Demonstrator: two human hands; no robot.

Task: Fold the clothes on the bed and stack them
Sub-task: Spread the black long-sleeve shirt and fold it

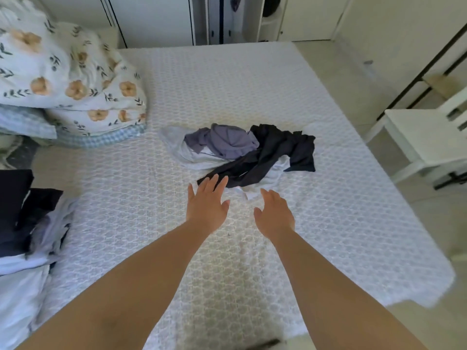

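A loose heap of clothes lies mid-bed: a dark navy garment (275,152) draped over a white one (274,174), a purple-grey piece (227,141) and a pale grey piece (177,147) behind. My left hand (207,203) is open with fingers spread, its fingertips at the near end of the navy garment. My right hand (274,214) is open too, just short of the white garment's near edge. Neither holds anything. A stack of dark and light clothes (27,223) sits at the bed's left edge.
The bed (328,210) has a white patterned cover. Floral pillows and bedding (65,82) are piled at the far left. A white chair (424,137) stands on the floor to the right, wardrobes line the far wall.
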